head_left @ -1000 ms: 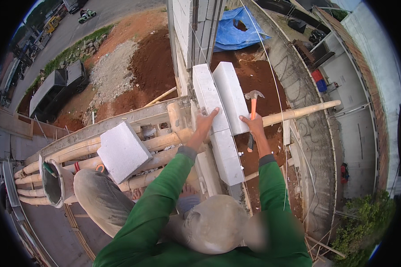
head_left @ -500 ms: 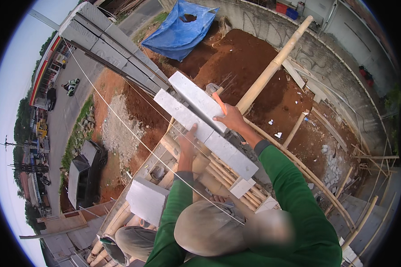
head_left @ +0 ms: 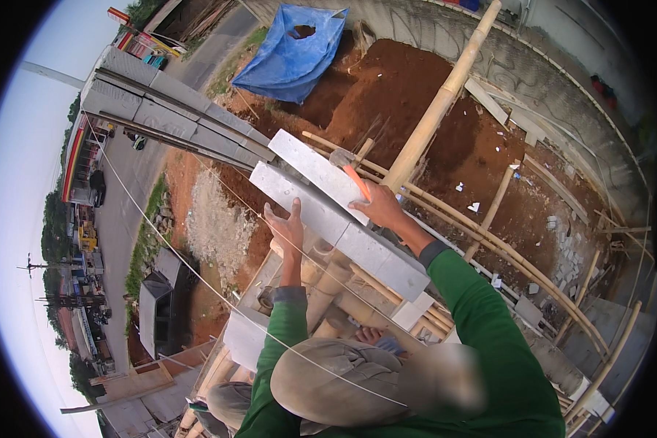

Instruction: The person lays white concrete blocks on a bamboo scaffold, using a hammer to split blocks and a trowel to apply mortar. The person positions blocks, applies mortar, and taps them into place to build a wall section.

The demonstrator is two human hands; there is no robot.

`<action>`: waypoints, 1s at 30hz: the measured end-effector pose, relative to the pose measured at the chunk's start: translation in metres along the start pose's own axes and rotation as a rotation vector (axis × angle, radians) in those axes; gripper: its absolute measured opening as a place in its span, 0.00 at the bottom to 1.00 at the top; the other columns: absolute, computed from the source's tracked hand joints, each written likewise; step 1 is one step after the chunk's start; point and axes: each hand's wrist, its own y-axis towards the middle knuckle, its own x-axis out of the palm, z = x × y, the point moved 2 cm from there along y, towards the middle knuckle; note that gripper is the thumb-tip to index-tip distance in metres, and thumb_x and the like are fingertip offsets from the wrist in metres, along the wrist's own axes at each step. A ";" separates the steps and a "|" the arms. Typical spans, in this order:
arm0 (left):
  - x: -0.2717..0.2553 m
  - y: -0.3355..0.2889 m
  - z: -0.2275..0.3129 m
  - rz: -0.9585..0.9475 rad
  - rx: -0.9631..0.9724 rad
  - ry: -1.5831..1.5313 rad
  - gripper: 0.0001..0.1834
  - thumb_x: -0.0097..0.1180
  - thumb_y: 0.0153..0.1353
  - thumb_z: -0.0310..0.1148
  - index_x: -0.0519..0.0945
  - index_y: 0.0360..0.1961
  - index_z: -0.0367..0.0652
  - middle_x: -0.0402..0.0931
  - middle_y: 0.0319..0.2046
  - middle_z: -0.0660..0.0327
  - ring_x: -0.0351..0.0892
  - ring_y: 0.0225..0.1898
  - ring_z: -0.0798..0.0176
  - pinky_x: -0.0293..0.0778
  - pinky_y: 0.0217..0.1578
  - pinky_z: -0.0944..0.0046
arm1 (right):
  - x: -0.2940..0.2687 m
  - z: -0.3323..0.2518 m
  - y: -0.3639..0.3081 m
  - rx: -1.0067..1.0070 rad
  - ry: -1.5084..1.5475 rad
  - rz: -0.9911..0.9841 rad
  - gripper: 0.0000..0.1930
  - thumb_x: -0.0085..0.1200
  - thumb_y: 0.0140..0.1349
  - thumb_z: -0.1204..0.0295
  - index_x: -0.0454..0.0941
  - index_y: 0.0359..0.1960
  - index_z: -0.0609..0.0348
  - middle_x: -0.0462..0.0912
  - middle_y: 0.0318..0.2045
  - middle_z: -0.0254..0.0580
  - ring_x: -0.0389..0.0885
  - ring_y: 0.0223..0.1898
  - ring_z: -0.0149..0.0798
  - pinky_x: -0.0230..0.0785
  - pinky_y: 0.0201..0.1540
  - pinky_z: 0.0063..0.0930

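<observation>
Fingers [head_left: 273, 219] of left hand [head_left: 287, 232] spread, at outer edge of left block [head_left: 315, 212], contact unclear | right hand [head_left: 384, 209] grips hammer [head_left: 357, 182], thumb at near end of right block [head_left: 315, 169]

Hammer [head_left: 356, 182] beside blocks [head_left: 316, 173], tarp [head_left: 288, 69] beyond

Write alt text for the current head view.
A green-sleeved person's right hand holds an orange-handled hammer beside a pale block; the left hand, open, is by a second pale block. Beyond are reddish soil and a blue tarp.
</observation>
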 end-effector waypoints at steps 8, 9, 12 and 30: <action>0.038 0.149 0.029 -0.142 0.396 0.288 0.51 0.53 0.76 0.63 0.56 0.81 0.29 0.56 0.79 0.35 0.54 0.80 0.34 0.51 0.80 0.39 | -0.004 0.005 0.004 -0.014 -0.016 0.034 0.33 0.73 0.62 0.53 0.78 0.57 0.69 0.87 0.45 0.65 0.85 0.51 0.66 0.75 0.53 0.56; 0.045 0.156 0.026 -0.171 0.355 0.308 0.51 0.51 0.76 0.64 0.55 0.81 0.30 0.56 0.79 0.35 0.52 0.81 0.34 0.50 0.81 0.39 | -0.004 0.005 0.004 -0.020 -0.001 0.026 0.33 0.72 0.62 0.53 0.78 0.58 0.69 0.87 0.45 0.65 0.85 0.51 0.66 0.75 0.53 0.56; 0.063 0.156 0.019 -0.120 0.248 0.301 0.53 0.46 0.77 0.68 0.53 0.83 0.33 0.53 0.81 0.37 0.48 0.83 0.35 0.46 0.82 0.40 | -0.004 0.006 0.004 -0.034 0.011 0.021 0.35 0.72 0.63 0.53 0.78 0.61 0.69 0.87 0.45 0.64 0.86 0.51 0.66 0.76 0.54 0.55; 0.061 0.150 0.024 -0.004 0.314 0.257 0.60 0.63 0.61 0.73 0.67 0.77 0.31 0.64 0.73 0.41 0.58 0.78 0.40 0.46 0.79 0.33 | -0.015 0.012 -0.010 0.066 0.027 -0.104 0.37 0.73 0.63 0.55 0.76 0.66 0.68 0.86 0.53 0.67 0.86 0.56 0.63 0.75 0.58 0.52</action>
